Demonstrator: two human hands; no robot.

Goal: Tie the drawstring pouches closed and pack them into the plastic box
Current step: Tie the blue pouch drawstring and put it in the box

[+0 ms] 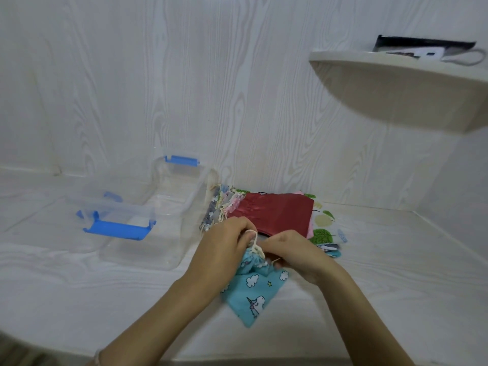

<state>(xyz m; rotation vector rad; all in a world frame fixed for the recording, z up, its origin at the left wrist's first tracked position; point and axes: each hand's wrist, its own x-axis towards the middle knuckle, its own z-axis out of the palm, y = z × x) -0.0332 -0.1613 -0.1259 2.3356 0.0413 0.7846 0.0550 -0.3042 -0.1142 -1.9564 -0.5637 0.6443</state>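
Left hand (227,250): fingers curled, pinching the cream drawstring (255,243). Right hand (293,253): fingers curled, pinching the same cord at the pouch neck. The turquoise pouch (253,294) is woven cloth printed with clouds, stars and a unicorn. Its neck is gathered tight, and its body lies flat on the table (383,273), right of and nearer than the plastic box (158,225). The box is clear, rectangular and open, with a blue latch. Its lid (116,216), clear with blue latches, lies at its left side. A stack of pouches (277,215), dark red cloth on top, lies just right of the box.
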